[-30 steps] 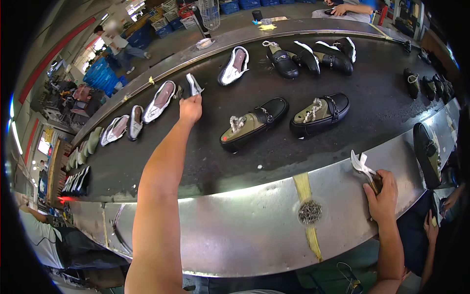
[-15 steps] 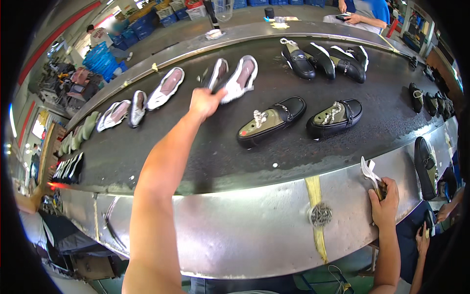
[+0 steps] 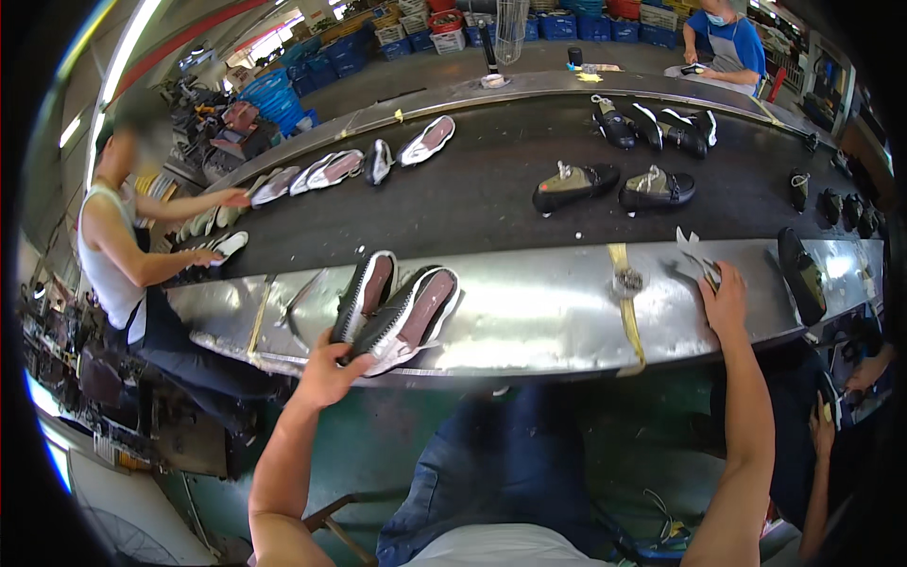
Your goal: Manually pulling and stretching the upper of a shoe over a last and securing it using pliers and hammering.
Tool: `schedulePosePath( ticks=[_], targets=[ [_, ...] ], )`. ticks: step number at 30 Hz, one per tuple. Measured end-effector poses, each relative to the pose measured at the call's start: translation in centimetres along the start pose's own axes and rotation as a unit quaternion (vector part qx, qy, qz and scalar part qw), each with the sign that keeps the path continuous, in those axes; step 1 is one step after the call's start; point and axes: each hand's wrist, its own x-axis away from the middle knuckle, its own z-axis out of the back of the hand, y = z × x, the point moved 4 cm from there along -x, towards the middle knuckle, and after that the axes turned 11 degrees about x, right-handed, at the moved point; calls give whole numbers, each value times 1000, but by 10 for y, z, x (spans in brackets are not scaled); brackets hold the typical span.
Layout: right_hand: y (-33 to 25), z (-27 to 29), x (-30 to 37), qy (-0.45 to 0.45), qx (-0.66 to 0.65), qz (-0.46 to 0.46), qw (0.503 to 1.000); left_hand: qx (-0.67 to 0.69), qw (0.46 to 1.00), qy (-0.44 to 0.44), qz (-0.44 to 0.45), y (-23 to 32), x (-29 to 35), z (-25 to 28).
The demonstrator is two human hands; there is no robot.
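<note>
My left hand (image 3: pixel 328 375) grips a pair of black-and-white shoes by one end, thumb and fingers closed on them. The narrower shoe (image 3: pixel 364 295) lies beside the broader shoe (image 3: pixel 414 321), over the metal ledge; both show reddish-brown insides and pale stitching along the rim. My right hand (image 3: pixel 725 297) is closed around the handles of metal scissors (image 3: pixel 697 253), held above the ledge to the right. The blades point toward the belt and stand apart. The handles are mostly hidden by my fingers.
Shoes stand along the dark conveyor belt (image 3: pixel 472 203), among them two black-and-olive shoes (image 3: pixel 573 186). A yellow strap with a round metal piece (image 3: pixel 628 281) crosses the metal ledge (image 3: pixel 529 293). A co-worker (image 3: pixel 118 222) handles shoes at left; others work at far right and across the belt.
My left hand has brought the pair of shoes from the belt back to the metal ledge. My right hand still holds the scissors. The view has shifted, showing the left co-worker reaching over the belt.
</note>
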Motion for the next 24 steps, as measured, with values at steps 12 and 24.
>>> schedulePosePath(
  ticks=[12, 24],
  targets=[
    [-192, 96, 314, -496, -507, -330, 623, -188, 976, -109, 2, 57, -149, -73],
    [-212, 143, 335, -465, -347, -91, 809, 342, 916, -101, -184, 46, 121, -119]
  ],
)
